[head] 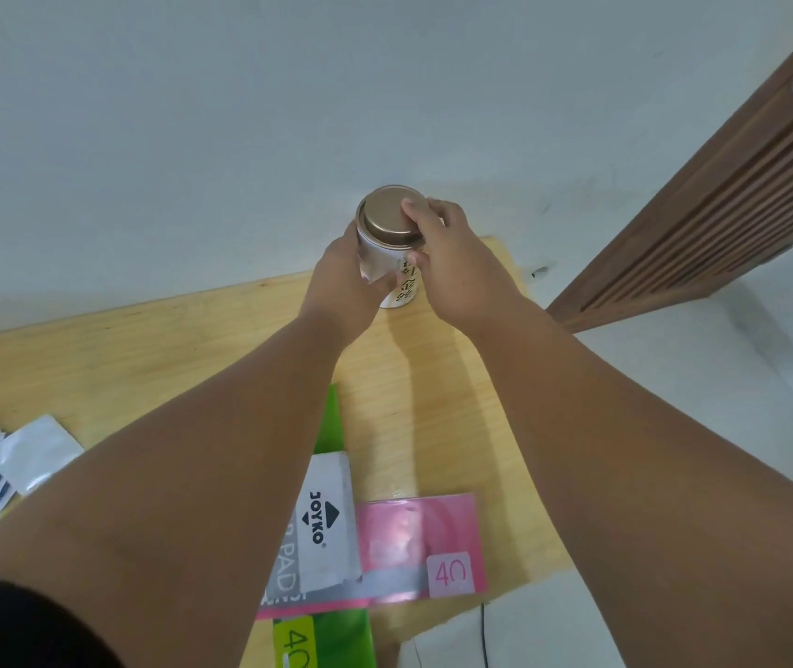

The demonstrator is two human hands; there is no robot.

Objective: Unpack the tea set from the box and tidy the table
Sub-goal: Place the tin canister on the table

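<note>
A white tea canister with dark characters on its side stands on the far part of the wooden table, close to the wall. Its round gold lid sits on top. My left hand wraps around the canister's body from the left. My right hand grips the lid's rim from the right, fingers curled over its edge. Both arms reach forward across the table. No box is in view.
Silver foil packets lie at the table's left edge. A pink pad, a grey-white pad cover and green sheets lie near me. A brown slatted door stands at the right. A white wall rises behind the table.
</note>
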